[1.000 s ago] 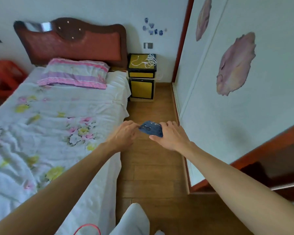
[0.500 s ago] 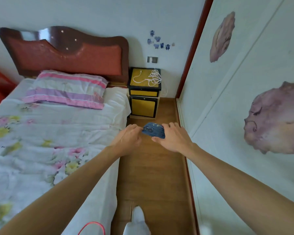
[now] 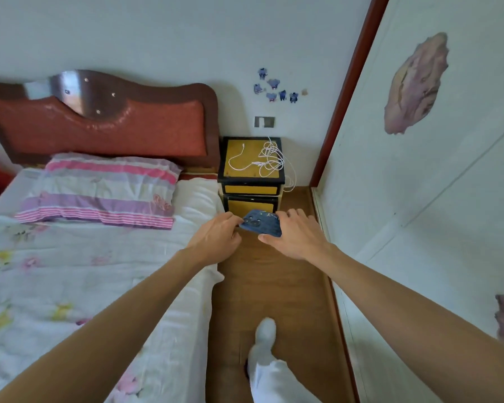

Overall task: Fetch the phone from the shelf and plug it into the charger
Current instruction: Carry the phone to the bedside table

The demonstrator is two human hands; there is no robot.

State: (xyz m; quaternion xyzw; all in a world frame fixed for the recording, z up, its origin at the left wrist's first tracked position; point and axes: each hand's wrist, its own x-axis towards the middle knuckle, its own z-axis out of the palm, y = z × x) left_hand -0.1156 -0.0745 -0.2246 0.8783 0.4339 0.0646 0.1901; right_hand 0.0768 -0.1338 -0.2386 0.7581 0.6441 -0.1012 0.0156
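Bed at 9 o'clock, nightstand at 12, wall panel at 3 — a strip of floor between.

The phone sits at centre, held between the left hand at its 9 o'clock and the right hand at its 3 o'clock, just before the nightstand. A charger cable lies coiled on the nightstand top, trailing off its 3 o'clock edge. The wall socket is behind and above it. The pillow lies on the bed before the headboard — the foot stands on the floor at 6 o'clock.
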